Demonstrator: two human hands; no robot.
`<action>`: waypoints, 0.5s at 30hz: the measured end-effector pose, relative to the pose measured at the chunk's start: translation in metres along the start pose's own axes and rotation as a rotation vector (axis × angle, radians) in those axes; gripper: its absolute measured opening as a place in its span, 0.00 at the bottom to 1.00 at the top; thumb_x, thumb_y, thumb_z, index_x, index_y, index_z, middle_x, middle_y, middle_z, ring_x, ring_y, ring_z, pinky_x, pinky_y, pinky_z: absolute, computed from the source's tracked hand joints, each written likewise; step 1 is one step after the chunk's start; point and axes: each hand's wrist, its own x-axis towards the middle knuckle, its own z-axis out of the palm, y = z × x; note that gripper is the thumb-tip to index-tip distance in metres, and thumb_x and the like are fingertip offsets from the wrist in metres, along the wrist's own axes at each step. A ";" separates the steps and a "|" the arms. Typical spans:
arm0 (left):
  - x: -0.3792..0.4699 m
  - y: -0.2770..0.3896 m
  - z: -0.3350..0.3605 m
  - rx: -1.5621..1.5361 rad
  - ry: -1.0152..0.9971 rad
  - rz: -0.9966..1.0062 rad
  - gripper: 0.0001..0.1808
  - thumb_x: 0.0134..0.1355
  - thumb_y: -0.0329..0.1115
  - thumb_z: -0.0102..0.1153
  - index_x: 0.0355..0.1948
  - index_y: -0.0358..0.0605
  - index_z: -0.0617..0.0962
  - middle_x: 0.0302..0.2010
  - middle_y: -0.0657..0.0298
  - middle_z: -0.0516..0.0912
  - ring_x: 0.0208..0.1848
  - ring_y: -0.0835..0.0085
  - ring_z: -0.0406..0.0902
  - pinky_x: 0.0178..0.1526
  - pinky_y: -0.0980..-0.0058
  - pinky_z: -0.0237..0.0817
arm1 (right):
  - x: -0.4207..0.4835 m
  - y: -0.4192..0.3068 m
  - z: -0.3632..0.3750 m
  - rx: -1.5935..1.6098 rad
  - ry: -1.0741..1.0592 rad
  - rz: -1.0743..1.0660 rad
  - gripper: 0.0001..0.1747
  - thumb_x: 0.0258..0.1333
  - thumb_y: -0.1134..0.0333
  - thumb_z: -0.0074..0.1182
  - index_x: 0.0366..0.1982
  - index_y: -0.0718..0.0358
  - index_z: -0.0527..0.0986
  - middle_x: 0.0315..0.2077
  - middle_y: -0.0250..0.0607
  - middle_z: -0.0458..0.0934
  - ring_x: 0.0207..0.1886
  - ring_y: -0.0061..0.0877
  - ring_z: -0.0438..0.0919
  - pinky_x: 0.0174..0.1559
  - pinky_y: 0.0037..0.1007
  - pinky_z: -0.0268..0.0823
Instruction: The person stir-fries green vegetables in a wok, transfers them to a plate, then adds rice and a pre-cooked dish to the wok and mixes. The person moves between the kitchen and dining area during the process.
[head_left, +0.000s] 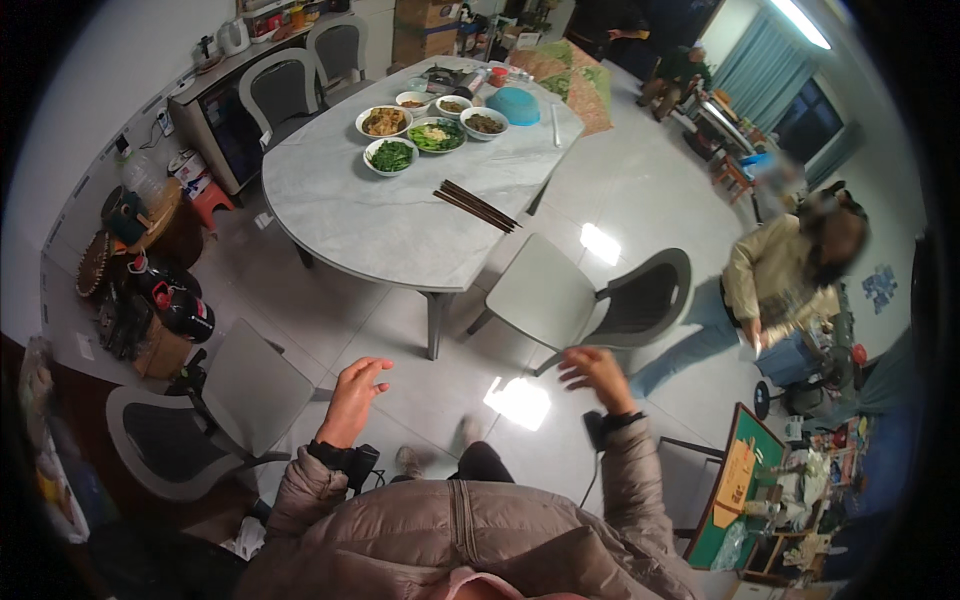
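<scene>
Both my hands are raised in front of my body above the tiled floor, touching nothing. My left hand (352, 397) has its fingers apart and holds nothing. To the right, my right hand (596, 375) is also spread and holds nothing, with a grey chair (540, 289) just beyond it. Farther ahead stands a marble-patterned table (360, 225). Brown chopsticks (476, 206) lie side by side near its right edge. Behind them are a bowl of leafy greens (391, 156), a plate of greens with garlic (437, 136), several more filled bowls (385, 121) and a blue mesh food cover (513, 106).
A person (780, 270) in a light jacket stands at the right; another person (679, 79) sits far back. A second grey chair (255, 382) is at my left, near large dark bottles (184, 311). A green-topped table (739, 487) is at my right. An open umbrella (570, 82) lies behind the dining table.
</scene>
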 end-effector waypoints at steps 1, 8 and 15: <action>0.017 0.004 0.003 0.015 0.017 -0.010 0.12 0.70 0.38 0.50 0.43 0.42 0.79 0.47 0.65 0.79 0.51 0.79 0.71 0.51 0.71 0.64 | 0.027 -0.024 -0.017 -0.008 -0.003 -0.032 0.20 0.65 0.58 0.52 0.46 0.70 0.76 0.35 0.44 0.81 0.34 0.31 0.82 0.35 0.31 0.76; 0.119 -0.003 0.032 0.080 0.334 -0.051 0.11 0.70 0.35 0.48 0.45 0.40 0.78 0.45 0.65 0.77 0.45 0.79 0.71 0.51 0.72 0.67 | 0.294 -0.171 -0.134 0.050 -0.001 -0.166 0.16 0.61 0.61 0.52 0.44 0.66 0.76 0.34 0.38 0.80 0.35 0.26 0.80 0.39 0.28 0.73; 0.240 0.004 0.113 0.183 0.404 -0.254 0.15 0.72 0.37 0.46 0.50 0.38 0.78 0.48 0.64 0.76 0.42 0.79 0.70 0.51 0.72 0.69 | 0.636 -0.223 -0.191 0.230 -0.024 -0.034 0.14 0.58 0.66 0.54 0.42 0.70 0.74 0.37 0.47 0.78 0.38 0.36 0.80 0.42 0.35 0.76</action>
